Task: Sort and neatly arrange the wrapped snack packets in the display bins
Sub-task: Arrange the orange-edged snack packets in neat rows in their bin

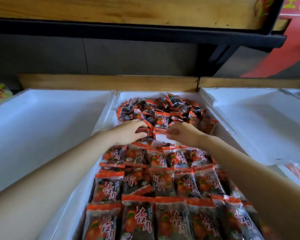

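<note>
packets: red and dark wrappers, neat rows near, messy heap far, in middle bin | left hand pinches loose packet | right hand blurry, can't tell its grip | nearest row cut off

Packets in the middle bin bear two red characters, apparently 杏肉. The red sign beyond that bin shows unreadable yellow lettering

Left hand near right hand, fingers curled.
</note>
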Motion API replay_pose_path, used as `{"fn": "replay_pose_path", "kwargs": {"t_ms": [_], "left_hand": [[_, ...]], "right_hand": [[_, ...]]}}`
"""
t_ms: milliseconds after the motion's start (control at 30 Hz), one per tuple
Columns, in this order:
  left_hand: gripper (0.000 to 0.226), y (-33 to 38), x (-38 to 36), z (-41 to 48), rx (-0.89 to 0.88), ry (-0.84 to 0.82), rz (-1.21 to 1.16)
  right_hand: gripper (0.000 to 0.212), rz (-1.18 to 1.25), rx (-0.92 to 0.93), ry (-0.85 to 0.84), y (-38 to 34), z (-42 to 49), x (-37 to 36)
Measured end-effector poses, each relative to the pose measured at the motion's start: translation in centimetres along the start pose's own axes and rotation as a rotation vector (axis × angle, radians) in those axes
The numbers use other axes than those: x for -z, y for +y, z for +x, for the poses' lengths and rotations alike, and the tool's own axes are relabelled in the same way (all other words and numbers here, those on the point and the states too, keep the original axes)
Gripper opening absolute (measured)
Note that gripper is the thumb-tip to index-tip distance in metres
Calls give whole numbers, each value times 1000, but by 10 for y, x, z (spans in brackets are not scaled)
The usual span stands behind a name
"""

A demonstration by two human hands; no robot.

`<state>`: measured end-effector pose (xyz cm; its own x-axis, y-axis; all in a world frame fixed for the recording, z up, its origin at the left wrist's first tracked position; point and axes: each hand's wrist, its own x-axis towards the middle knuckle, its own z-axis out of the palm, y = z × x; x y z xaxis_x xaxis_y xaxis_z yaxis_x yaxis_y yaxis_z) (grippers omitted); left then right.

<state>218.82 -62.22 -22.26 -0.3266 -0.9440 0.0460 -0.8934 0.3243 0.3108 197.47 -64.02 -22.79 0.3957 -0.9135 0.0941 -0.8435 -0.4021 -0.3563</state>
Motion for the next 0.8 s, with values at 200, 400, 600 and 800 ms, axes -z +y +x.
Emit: {"fn": "replay_pose_path", "kwargs": {"t_ms": [200, 400, 600, 800], "left_hand": [[50, -15, -15, 30, 47, -43, 45], [50, -17, -19, 39, 55, 34, 114], [21, -16, -8, 34, -16, 127, 200], [25, -15, -7, 23, 48, 467, -218]], "right_hand": [[40, -99, -29, -272, -2, 37, -15], [47, -142, -31, -358, 5, 49, -15], [31, -153, -19, -291, 12, 49, -10], [14, -165, -148, 96, 9, 31, 17]]}}
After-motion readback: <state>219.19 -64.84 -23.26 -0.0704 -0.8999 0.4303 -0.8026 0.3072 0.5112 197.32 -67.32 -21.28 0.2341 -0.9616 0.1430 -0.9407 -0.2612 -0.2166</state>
